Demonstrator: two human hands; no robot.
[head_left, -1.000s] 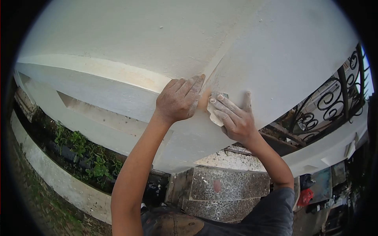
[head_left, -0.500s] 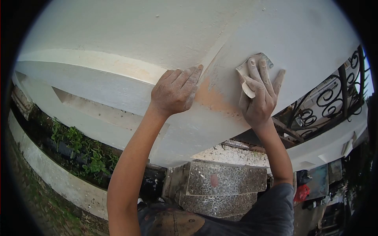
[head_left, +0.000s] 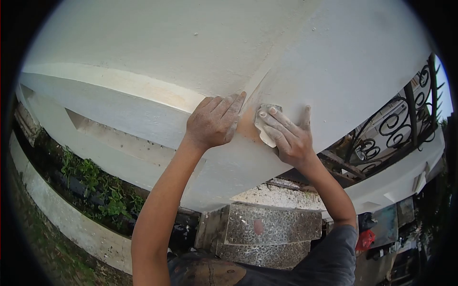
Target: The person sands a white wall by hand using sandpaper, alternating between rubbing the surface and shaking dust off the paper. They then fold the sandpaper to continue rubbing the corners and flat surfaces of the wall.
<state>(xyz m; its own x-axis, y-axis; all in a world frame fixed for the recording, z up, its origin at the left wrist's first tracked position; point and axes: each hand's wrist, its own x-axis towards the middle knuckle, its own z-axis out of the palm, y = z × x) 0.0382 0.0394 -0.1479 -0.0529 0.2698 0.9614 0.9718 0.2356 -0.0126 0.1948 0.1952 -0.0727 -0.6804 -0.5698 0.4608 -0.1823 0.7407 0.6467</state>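
Up against the white wall (head_left: 334, 57), right by its corner edge, got the left hand (head_left: 212, 121) laid open and flat on the paint, fingers together, tips touching the ridge. Just beside it, pinning a folded scrap of sandpaper (head_left: 264, 125) to the wall with the right hand (head_left: 288, 138), fingers stretched out over the paper and thumb stuck out to the side, so more pressing than clutching. Can't tell if anything hooks under the fold. Sits right at the edge of a bare orange patch (head_left: 245, 126) between the two hands, flat against the wall. Dusty knuckles on both, lol. Down below, can make out speckled stone steps (head_left: 272, 224), some green plants (head_left: 102, 190) along a low ledge off to the left, and a curly black iron railing (head_left: 396, 128) over on the right. Also something red (head_left: 365, 240) near the bottom right, too small to tell what.
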